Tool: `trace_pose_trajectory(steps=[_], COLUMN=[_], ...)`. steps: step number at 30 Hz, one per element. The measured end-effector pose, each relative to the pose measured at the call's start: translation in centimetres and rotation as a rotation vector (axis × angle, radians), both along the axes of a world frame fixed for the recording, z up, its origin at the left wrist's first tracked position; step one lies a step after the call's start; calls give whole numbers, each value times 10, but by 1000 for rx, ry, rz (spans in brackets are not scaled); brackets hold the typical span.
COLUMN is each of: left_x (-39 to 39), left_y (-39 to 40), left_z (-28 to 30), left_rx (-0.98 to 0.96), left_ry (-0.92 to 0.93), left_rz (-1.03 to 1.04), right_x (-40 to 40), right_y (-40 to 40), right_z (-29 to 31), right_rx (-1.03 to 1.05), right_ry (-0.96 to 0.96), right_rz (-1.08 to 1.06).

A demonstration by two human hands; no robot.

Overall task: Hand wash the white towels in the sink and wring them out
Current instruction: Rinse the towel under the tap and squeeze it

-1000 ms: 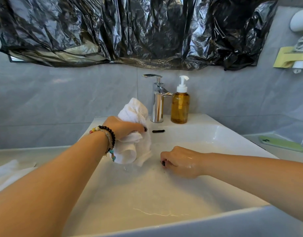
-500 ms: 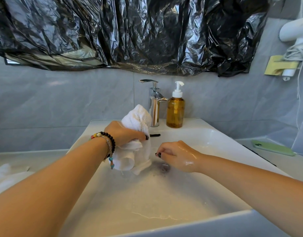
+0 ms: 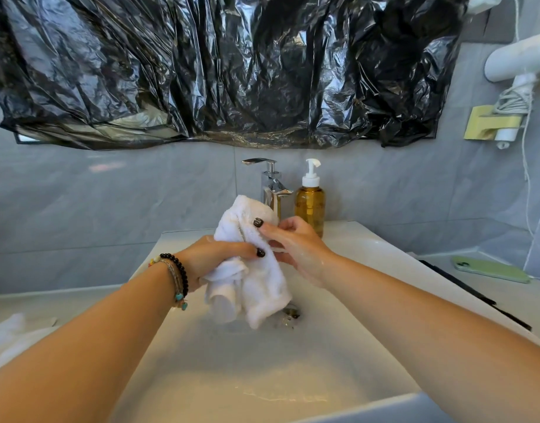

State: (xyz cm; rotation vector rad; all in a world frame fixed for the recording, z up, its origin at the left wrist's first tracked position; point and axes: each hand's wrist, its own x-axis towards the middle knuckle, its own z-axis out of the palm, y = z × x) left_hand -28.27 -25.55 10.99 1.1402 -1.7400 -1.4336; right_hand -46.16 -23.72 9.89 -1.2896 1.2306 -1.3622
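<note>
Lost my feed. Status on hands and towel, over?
Left hand grips white towel above sink. Right hand pinches its upper fold. Drain uncovered, nothing blocking.

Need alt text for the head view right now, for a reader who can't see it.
Both hands hold a white towel above the sink: left hand grips its middle, right hand pinches its upper part. A faucet and amber soap bottle stand behind.

Fluffy white cloth towel [image 3: 256, 270] above glossy smooth sink [image 3: 232, 361], polished metal tap [image 3: 273, 190] behind, crinkled shiny black plastic sheet [image 3: 232, 71] above tap
</note>
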Motion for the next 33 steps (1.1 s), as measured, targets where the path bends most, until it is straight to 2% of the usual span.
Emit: trace_pose_trajectory(steps=[4,7,10,13,15,17,19,22,24,26,28,29,30,31,33], left_x=[-1,-11,-23,-37,-44,-51,-57,-62,-59,-48,-35,-28,-20,-13,-4], left_y=[12,14,14,14,15,16,21,20,20,20,17,15,13,10,5], left_z=[1,-5,-7,-11,-13,-16,-19,-22,-18,-12,-7,-5,-2,-1,1], left_rx=[98,85,-56,-206,-293,-331,-340,-395,-306,-213,-181,-154,-125,-100,-64], left_ry=[39,25,-46,-132,-255,-347,-360,-438,-355,-283,-218,-183,-153,-142,-151], left_rz=[-324,-393,-315,-165,-64,17,112,153,154,137,55,15,-18,-53,-193], right_x=[6,4,4,9,15,17,20,27,28,20,7,-1,-12,-23,-40], right_y=[-3,0,9,5,2,-1,-2,-4,-4,4,18,27,37,44,53], right_z=[3,7,16,16,13,11,14,21,22,24,26,27,27,25,22], right_rx=[-96,-137,-180,-150,-115,-96,-34,52,47,23,-19,-69,-147,-271,-597], right_ry=[-135,-36,113,109,101,223,341,567,555,393,308,334,430,655,1297], right_rz=[26,85,63,-89,-150,-195,-301,-363,-366,-306,-133,-42,23,61,67])
